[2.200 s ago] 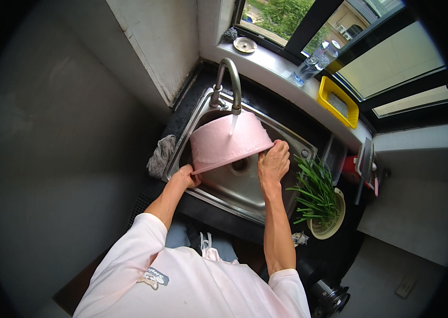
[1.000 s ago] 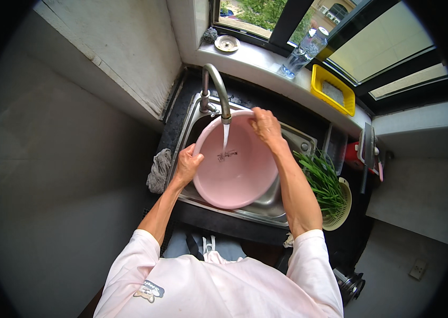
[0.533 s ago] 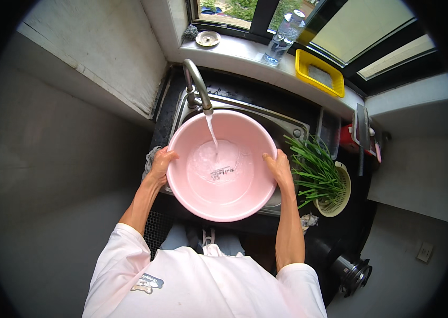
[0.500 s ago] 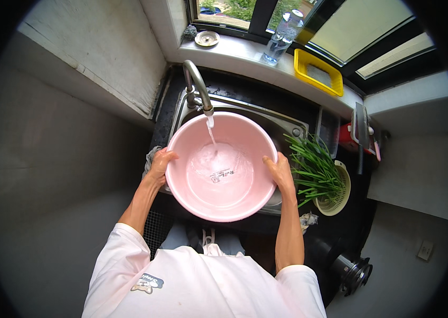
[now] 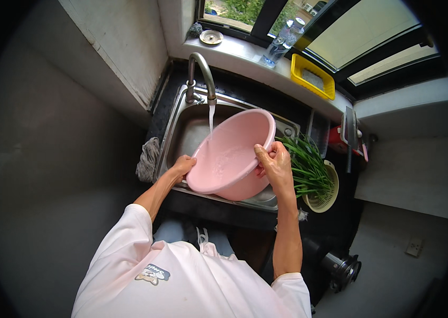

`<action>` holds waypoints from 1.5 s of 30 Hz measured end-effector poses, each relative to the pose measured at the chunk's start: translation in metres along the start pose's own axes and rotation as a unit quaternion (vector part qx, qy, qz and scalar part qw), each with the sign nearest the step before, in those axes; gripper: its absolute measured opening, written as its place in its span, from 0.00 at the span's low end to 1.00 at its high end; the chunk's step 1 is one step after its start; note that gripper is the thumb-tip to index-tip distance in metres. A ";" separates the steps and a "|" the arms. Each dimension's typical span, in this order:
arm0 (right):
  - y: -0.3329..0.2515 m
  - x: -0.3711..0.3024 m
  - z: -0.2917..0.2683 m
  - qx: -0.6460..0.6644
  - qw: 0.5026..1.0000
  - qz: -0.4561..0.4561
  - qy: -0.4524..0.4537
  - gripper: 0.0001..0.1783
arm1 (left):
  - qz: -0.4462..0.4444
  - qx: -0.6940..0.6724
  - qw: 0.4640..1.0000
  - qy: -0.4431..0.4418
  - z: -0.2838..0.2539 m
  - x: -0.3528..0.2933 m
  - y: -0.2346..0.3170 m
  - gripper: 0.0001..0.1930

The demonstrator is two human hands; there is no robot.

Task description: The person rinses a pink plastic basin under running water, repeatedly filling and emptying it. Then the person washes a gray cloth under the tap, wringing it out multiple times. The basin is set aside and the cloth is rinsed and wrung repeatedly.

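A round pink plastic basin (image 5: 232,153) is tilted over the stainless steel sink (image 5: 184,132), held between both hands. The left hand (image 5: 182,165) has fingers curled on its near-left rim; the right hand (image 5: 274,165) has fingers clamped over the right rim. Water from the curved metal tap (image 5: 202,74) falls just beyond the fingers into the basin. Green leafy stalks (image 5: 306,167) lie right of the right fingers in a pale colander (image 5: 324,197)

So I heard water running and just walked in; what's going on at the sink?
A person holds a pink basin over the steel sink, left hand and right hand gripping opposite rims. The basin is tilted toward the left, and the faucet runs water into it. A strainer of green leaves sits to the right.
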State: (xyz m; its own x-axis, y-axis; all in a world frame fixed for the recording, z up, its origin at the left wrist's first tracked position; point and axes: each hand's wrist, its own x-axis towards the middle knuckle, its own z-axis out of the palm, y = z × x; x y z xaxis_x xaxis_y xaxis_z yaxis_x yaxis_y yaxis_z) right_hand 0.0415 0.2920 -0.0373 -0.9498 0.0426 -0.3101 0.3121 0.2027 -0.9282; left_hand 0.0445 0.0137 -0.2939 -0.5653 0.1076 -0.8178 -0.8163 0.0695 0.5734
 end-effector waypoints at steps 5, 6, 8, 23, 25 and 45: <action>-0.006 -0.036 -0.013 -0.149 0.988 -0.049 0.003 0.15 | 0.021 0.017 0.999 -0.035 0.016 -0.019 0.004 0.17; 0.003 -0.040 -0.022 -0.170 0.983 -0.062 0.028 0.14 | 0.025 -0.003 0.999 -0.019 0.014 -0.027 0.005 0.18; 0.034 -0.042 -0.036 -0.213 0.970 -0.078 0.084 0.12 | 0.075 0.012 0.997 0.013 0.005 -0.046 0.008 0.19; 0.213 0.028 0.024 -0.356 0.926 0.077 0.096 0.19 | 0.278 0.004 0.960 0.028 -0.011 -0.150 0.110 0.07; 0.205 0.043 0.036 -0.406 0.905 -0.013 0.129 0.20 | 0.252 -0.007 0.967 0.038 0.002 -0.145 0.115 0.08; 0.120 0.187 0.190 0.278 0.947 0.154 -0.047 0.26 | 0.402 0.251 0.850 0.231 0.040 -0.127 0.113 0.23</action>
State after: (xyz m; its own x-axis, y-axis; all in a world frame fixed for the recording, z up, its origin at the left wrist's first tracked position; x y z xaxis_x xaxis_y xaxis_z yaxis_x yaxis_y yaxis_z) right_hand -0.0946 0.1385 -0.2456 -0.8134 -0.0757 -0.5768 0.5630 -0.3524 -0.7476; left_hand 0.0287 0.0477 -0.1236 -0.9973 -0.0717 -0.0181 -0.0567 0.5844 0.8095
